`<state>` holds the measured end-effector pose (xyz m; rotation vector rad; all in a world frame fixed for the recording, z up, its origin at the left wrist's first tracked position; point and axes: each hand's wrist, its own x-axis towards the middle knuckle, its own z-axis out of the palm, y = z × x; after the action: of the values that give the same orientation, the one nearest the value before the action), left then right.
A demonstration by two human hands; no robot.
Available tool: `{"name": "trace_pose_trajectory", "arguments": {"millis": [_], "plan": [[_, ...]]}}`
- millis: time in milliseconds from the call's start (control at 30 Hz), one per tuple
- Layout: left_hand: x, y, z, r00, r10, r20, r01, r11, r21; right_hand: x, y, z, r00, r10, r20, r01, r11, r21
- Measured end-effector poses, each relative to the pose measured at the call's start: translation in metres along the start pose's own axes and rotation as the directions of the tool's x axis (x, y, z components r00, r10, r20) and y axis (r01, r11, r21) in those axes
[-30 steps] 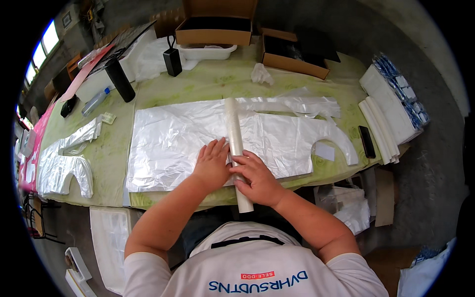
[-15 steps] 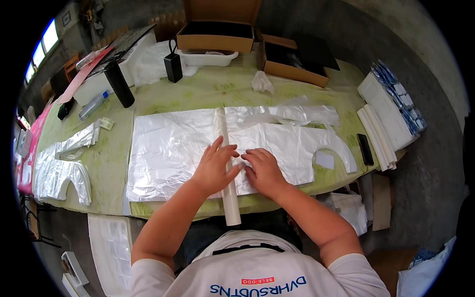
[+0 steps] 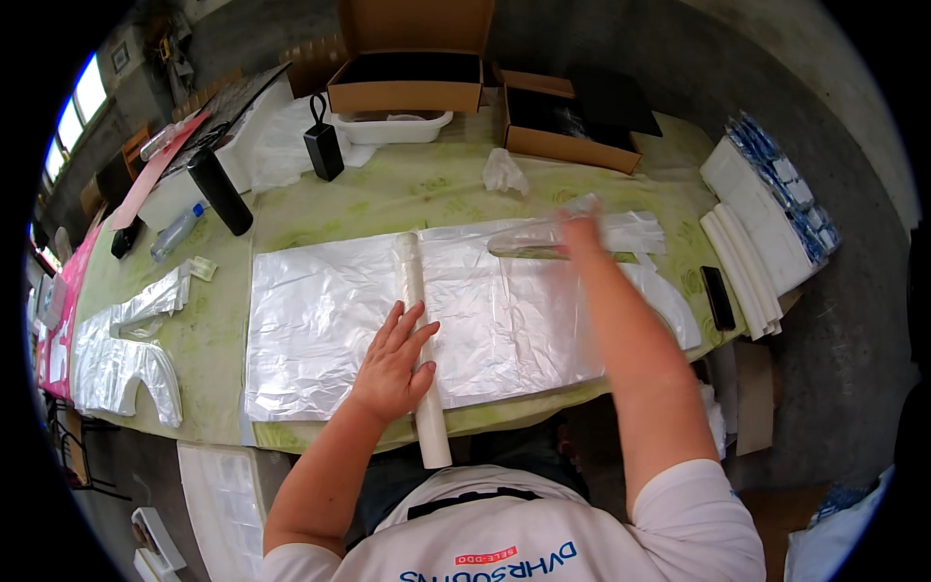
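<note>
A shiny translucent plastic apron (image 3: 320,330) lies spread flat across the table. Across it, running away from me, rests a long pale tube (image 3: 412,276). My left hand (image 3: 393,364) lies on the apron and the tube's left side, fingers stretched and spread. Farther off to the right, my right hand (image 3: 582,235) is over the apron's narrow upper strip (image 3: 635,231). Motion smears its fingers, so their grip does not show. Some film bunches up around that hand. My right forearm covers part of the apron's right side and its curved cut-out.
Another folded plastic piece (image 3: 136,330) lies left. Behind are a black cylinder (image 3: 220,191), a clear bottle (image 3: 177,233), a black box with a loop (image 3: 323,145), open cartons (image 3: 404,92) and crumpled film (image 3: 504,173). A phone (image 3: 717,298) and white rolls (image 3: 742,267) lie right.
My right hand has moved from beside the tube up and right to the far strip. My left hand has shifted down and left, with the tube slightly toward me. The view has turned a little.
</note>
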<state>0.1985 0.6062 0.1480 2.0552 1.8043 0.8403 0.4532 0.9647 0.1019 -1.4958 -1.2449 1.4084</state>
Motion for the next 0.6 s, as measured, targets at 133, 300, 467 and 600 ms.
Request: {"name": "trace_pose_trajectory", "arguments": {"millis": [133,300,467,600], "plan": [[-0.009,-0.003,0.0,0.999,-0.004,-0.047,0.004,1.0,0.004,-0.007,-0.017,-0.143,0.92,0.112,-0.374,-0.116,0.993,0.012],[0.0,0.0,0.003,0.999,0.032,-0.037,-0.031,0.999,0.008,-0.025,0.027,-0.222,0.754,-0.501,-0.424,0.207,0.795,-0.57],[-0.008,-0.003,-0.001,0.999,0.016,-0.05,-0.015,1.0,0.026,-0.143,0.017,-0.041,0.665,-0.725,0.178,0.642,0.434,-0.632],[-0.007,-0.009,0.003,0.998,0.024,-0.055,-0.023,0.999,0.032,-0.17,0.012,0.055,0.76,-0.428,0.489,0.633,0.319,-0.705]]}}
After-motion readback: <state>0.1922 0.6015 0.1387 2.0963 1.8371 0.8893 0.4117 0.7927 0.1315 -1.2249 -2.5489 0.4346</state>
